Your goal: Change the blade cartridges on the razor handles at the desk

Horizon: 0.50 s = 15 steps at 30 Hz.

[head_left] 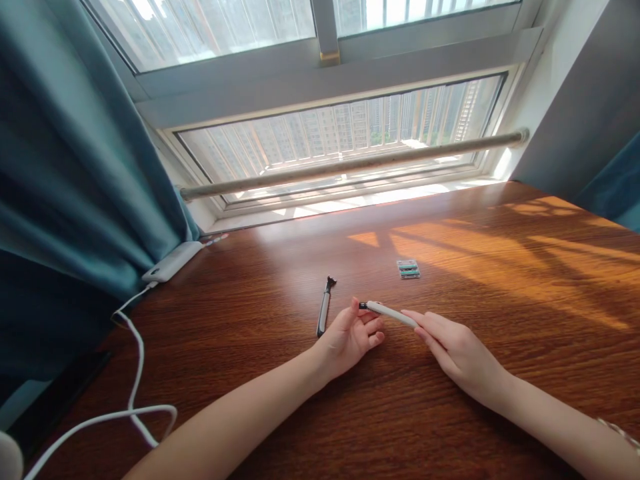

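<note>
A slim white razor handle with a short black end is held between my hands above the table. My right hand pinches its plain white end between thumb and fingers. At the black end, my left hand has its thumb against the tip, with the other fingers curled beneath and partly hidden. A second razor, grey and black with a black head, lies just left of my left hand. Farther back, a small clear pack of razor blades with green strips lies on the table.
The brown wooden table runs up to a window with a horizontal rail. At left, a white power strip with a white cable rests beside a blue curtain. Sunlight falls across the table's right side.
</note>
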Tool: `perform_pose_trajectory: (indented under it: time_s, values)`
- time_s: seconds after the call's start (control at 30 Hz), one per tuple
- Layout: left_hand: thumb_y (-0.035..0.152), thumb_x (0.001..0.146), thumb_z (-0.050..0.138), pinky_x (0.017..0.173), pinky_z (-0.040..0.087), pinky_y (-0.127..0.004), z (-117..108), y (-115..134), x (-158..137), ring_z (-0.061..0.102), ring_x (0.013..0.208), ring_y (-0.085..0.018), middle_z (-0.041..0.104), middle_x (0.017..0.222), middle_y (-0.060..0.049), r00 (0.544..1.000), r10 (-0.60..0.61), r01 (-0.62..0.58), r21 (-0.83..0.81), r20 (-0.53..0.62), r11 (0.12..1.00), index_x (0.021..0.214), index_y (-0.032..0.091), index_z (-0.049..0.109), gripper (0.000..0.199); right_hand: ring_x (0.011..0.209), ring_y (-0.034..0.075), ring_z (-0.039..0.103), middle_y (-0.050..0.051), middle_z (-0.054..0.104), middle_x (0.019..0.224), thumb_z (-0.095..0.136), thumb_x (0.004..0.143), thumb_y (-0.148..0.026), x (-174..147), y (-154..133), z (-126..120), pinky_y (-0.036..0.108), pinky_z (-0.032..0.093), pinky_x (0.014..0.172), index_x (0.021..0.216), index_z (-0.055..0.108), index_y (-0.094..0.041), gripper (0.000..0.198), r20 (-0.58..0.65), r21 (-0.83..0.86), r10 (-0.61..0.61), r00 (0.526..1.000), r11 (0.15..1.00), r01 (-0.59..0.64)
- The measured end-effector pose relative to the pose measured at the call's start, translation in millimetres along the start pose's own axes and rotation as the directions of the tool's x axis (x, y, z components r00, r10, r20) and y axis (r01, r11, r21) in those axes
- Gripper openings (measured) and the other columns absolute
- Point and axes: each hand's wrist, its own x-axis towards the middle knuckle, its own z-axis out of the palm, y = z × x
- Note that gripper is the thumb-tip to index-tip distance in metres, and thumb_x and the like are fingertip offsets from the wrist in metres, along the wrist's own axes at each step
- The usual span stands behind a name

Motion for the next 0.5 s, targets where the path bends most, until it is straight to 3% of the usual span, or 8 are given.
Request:
perform_pose_trajectory:
  time_s: [0.2, 0.5]
  values:
    - [0.038, 0.066, 0.067, 0.066, 0.044, -0.025, 0.0, -0.8, -0.1, 0.058, 0.075, -0.013, 0.059, 0.084, -0.005, 1.000, 0.014, -0.014, 0.011, 0.003, 1.000, 0.082, 0.013, 0.058, 0.031, 0.089, 0.020, 0.059, 0.008, 0.062, 0.095, 0.033, 0.088, -0.024, 0.1, -4.5, -3.4, 0.032, 0.048, 0.079, 0.120, 0.047, -0.022, 0.035, -0.004, 0.009, 0.024, 1.000, 1.000, -0.024]
    - [0.036, 0.060, 0.072, 0.067, 0.045, -0.024, 0.0, -0.2, -1.6, 0.057, 0.075, -0.012, 0.060, 0.084, -0.005, 0.999, 0.006, -0.010, 0.104, 0.043, 0.994, 0.084, 0.015, 0.060, 0.034, 0.097, 0.019, 0.056, 0.006, 0.060, 0.107, 0.034, 0.088, -0.023, -0.1, -5.0, -5.2, 0.032, 0.046, 0.083, 0.118, 0.049, -0.025, 0.033, 0.016, 0.088, 0.043, 0.999, 0.995, -0.044]
